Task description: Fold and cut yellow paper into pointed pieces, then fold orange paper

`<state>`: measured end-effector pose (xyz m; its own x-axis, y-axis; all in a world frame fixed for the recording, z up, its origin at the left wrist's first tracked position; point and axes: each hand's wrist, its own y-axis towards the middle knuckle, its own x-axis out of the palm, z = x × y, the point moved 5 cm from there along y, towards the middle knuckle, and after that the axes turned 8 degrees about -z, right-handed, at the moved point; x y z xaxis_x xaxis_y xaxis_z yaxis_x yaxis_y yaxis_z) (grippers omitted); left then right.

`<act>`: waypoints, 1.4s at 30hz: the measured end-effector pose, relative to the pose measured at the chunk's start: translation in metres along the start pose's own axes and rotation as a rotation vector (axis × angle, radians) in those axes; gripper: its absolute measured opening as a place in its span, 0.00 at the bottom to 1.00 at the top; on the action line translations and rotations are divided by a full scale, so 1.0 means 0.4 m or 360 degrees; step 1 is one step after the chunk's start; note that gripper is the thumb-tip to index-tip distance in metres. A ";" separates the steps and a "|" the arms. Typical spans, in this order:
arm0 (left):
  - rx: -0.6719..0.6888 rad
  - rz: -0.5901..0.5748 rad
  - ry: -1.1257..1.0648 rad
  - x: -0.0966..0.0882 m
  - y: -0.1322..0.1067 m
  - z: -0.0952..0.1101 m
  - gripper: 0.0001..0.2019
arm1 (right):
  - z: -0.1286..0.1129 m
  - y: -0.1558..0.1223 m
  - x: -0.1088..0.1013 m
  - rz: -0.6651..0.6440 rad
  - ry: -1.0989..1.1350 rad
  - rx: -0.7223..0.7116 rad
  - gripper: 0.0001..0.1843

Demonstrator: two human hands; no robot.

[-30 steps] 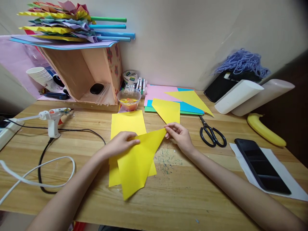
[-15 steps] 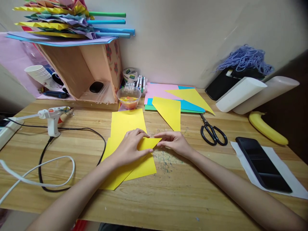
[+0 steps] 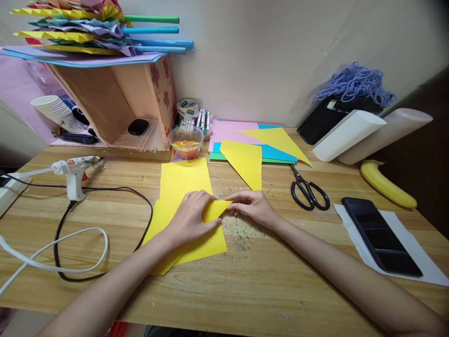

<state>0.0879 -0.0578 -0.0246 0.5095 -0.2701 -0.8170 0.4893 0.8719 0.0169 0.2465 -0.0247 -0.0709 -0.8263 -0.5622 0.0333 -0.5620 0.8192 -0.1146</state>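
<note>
A folded piece of yellow paper (image 3: 214,210) comes to a point on its right side. My left hand (image 3: 189,216) curves around it, fingers along the upper edge and thumb across the lower edge, closed on it. At the pointed end, my right hand (image 3: 255,206) pinches the tip between thumb and fingers. Beneath my left hand and forearm lie yellow sheets (image 3: 184,178), one overlapping another on the wooden table (image 3: 252,290). How the layers join under the left palm is hidden.
Cut yellow pieces (image 3: 247,161) and coloured sheets (image 3: 238,131) lie behind my hands. Scissors (image 3: 308,194), a phone (image 3: 380,236) and a banana (image 3: 387,185) are at right. A glue gun (image 3: 74,175) with looping cables stands left. A small bowl (image 3: 185,142) sits near the cardboard box (image 3: 163,100).
The whole view has shifted slightly. My right fingers stay at the paper's point and now overlap its tip, while my left hand keeps its hold on the folded paper.
</note>
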 end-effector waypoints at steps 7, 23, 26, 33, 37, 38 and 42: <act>-0.0056 0.0066 -0.0100 0.004 0.006 -0.022 0.10 | -0.008 -0.001 0.004 -0.0020 0.0008 -0.0017 0.13; -0.0054 0.0287 -0.0331 -0.007 0.006 -0.024 0.07 | -0.006 0.005 -0.003 0.0003 0.0175 0.0055 0.12; -0.0054 0.0293 -0.0329 -0.005 0.005 -0.025 0.08 | -0.016 0.005 0.003 -0.0012 0.0160 0.0037 0.12; -0.0079 0.0273 -0.0272 -0.004 0.006 -0.031 0.07 | -0.020 0.006 0.000 -0.0014 0.0049 0.0048 0.14; -0.0159 0.0232 -0.0213 -0.008 0.008 -0.048 0.08 | -0.024 0.008 -0.008 0.0065 0.0012 0.0039 0.14; -0.0181 0.0229 -0.0213 -0.009 0.008 -0.051 0.09 | -0.025 0.008 -0.009 0.0084 0.0017 0.0037 0.14; -0.0208 0.0258 -0.0246 -0.015 0.005 -0.045 0.10 | -0.025 0.009 0.004 0.0066 0.0020 0.0055 0.15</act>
<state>0.0731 -0.0469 -0.0302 0.6808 -0.1727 -0.7118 0.3017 0.9516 0.0577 0.2429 -0.0215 -0.0612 -0.8493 -0.5263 0.0403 -0.5259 0.8371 -0.1503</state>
